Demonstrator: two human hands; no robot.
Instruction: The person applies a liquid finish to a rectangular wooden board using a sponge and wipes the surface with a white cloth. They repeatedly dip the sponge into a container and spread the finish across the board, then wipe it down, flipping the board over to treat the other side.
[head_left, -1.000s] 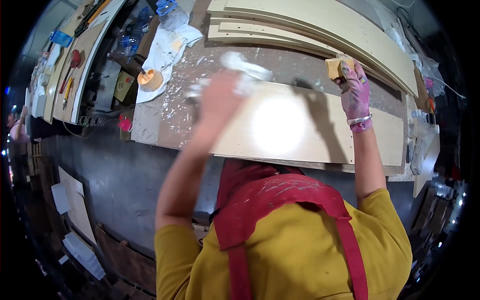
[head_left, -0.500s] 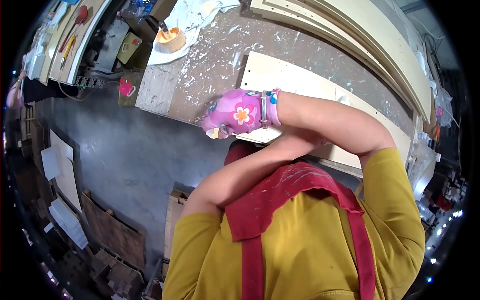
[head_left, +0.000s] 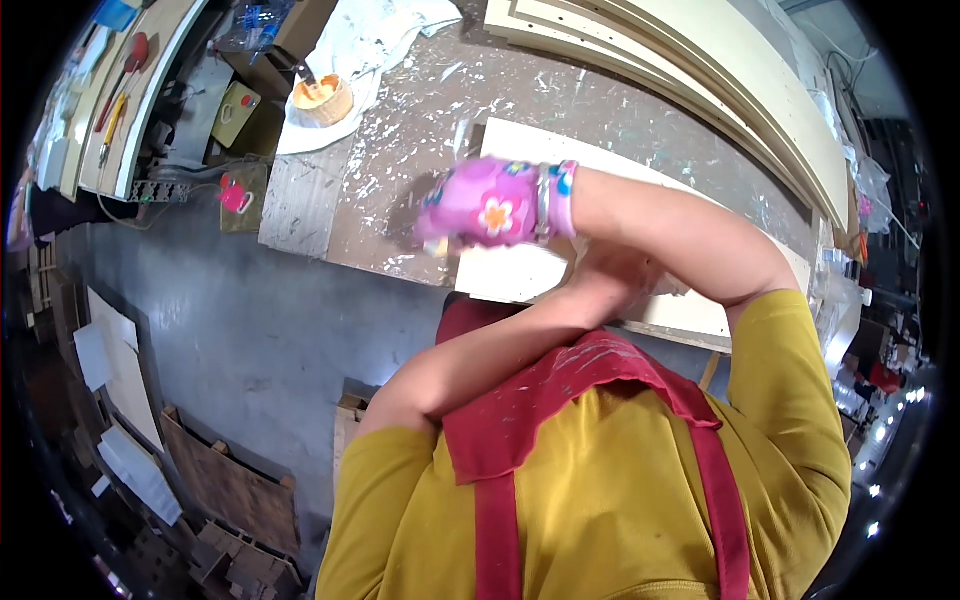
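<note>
My right hand (head_left: 490, 203), in a pink flowered glove, reaches across my body to the left end of a pale cream board (head_left: 515, 272) lying on the paint-spattered workbench (head_left: 400, 120). Its fingers curl downward, and a small tan block (head_left: 433, 245) shows under them at the board's left edge. My left forearm crosses beneath my right arm. My left hand (head_left: 607, 278) lies mostly hidden under the right forearm, on or just above the board.
Long cream panels (head_left: 700, 60) are stacked along the bench's far side. A white cloth (head_left: 370, 40) and a small orange tub (head_left: 320, 98) sit at the back left. Loose boards (head_left: 120, 360) lean on the grey floor to the left.
My gloved right hand swung from the board's far right end across to its left end. My left arm dropped from the board's middle and now lies under the right arm.
</note>
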